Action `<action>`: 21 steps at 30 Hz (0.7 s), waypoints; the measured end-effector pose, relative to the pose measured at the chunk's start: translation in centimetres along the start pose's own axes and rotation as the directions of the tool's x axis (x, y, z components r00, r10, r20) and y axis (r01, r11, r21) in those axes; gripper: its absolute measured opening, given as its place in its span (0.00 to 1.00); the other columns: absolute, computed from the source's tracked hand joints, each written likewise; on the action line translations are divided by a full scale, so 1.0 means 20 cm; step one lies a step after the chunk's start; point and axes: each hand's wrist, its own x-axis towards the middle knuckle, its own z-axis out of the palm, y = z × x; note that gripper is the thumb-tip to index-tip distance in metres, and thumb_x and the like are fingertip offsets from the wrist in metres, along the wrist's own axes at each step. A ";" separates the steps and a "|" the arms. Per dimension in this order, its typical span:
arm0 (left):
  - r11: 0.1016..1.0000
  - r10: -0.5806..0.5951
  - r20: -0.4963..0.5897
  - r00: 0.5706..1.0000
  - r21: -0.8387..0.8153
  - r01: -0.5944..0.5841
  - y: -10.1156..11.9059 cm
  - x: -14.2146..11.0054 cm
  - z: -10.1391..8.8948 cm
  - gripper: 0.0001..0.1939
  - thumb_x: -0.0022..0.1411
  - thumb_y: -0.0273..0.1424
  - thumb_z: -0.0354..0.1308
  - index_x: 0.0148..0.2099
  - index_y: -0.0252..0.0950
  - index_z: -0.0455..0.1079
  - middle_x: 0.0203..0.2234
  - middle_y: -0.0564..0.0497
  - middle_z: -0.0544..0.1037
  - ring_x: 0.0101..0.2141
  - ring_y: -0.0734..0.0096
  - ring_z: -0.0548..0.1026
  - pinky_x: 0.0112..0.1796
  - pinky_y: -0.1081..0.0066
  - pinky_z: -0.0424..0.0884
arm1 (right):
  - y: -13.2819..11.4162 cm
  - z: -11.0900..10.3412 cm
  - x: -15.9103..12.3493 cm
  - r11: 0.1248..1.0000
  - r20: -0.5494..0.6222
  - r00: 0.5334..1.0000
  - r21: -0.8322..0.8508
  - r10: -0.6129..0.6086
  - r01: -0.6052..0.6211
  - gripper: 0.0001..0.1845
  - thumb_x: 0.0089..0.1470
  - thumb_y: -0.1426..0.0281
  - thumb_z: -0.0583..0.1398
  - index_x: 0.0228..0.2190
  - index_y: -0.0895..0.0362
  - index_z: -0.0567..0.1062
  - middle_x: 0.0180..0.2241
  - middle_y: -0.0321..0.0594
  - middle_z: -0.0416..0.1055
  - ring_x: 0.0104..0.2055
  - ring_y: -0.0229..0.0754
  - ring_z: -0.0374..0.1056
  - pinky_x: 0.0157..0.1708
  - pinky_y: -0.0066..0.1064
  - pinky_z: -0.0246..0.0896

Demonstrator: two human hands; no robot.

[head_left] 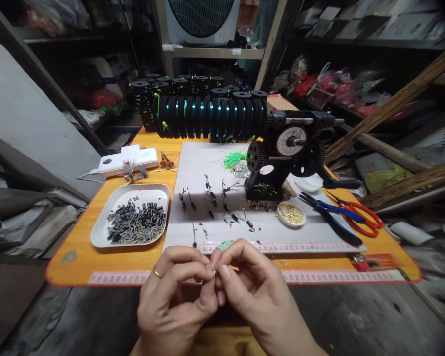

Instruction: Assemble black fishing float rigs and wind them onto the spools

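Note:
My left hand [178, 291], with a ring on one finger, is closed in a pinch at the table's front edge. A tiny gold-coloured piece [214, 271] shows at its thumb and fingertips. Pressed up against those fingertips, my right hand [254, 284] is closed in a pinch too; its fingers hide what they grip. A thin orange bit [233, 267] shows beside the right fingers. Just behind the hands lies a pale green item [225, 244], partly covered. Small black weighted pieces with wire ends [212, 200] are scattered over the white board [185, 163].
On the left sits a white tray [96, 236] of black and grey cylinders. A round dish of gold beads [291, 214], pliers [333, 220] and red-handled scissors [363, 220] lie right. Behind stand a black hand-cranked winder [282, 148] and line spools [207, 116]. Printed rulers run along the front.

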 end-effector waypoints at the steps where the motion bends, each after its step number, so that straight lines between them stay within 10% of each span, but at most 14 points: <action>1: 1.000 -0.009 0.006 1.000 0.001 0.009 0.00 0.00 0.00 0.11 0.54 0.16 0.60 0.35 0.38 0.69 0.31 0.53 0.72 0.32 0.75 0.74 0.30 0.77 0.73 | 0.00 0.00 0.00 0.999 -0.014 1.000 -0.027 -0.019 0.019 0.06 0.59 0.67 0.58 0.32 0.56 0.68 0.32 0.37 0.69 0.28 0.32 0.66 0.29 0.23 0.65; 8: 0.992 -0.024 0.092 0.995 0.124 0.013 0.00 0.00 -0.01 0.09 0.56 0.18 0.59 0.36 0.37 0.68 0.28 0.52 0.72 0.30 0.74 0.73 0.29 0.77 0.72 | 0.03 0.01 0.00 0.888 -0.118 0.949 -0.402 -0.291 0.222 0.01 0.55 0.72 0.60 0.31 0.56 0.72 0.31 0.39 0.73 0.31 0.37 0.72 0.29 0.24 0.70; 21: 0.994 0.009 0.048 0.999 0.107 -0.014 0.01 0.01 -0.01 0.10 0.55 0.17 0.59 0.34 0.37 0.66 0.26 0.54 0.72 0.27 0.77 0.72 0.27 0.78 0.70 | 0.01 -0.01 0.03 0.981 -0.075 0.994 -0.181 -0.085 0.071 0.05 0.57 0.68 0.59 0.32 0.57 0.71 0.33 0.40 0.73 0.33 0.37 0.71 0.34 0.27 0.68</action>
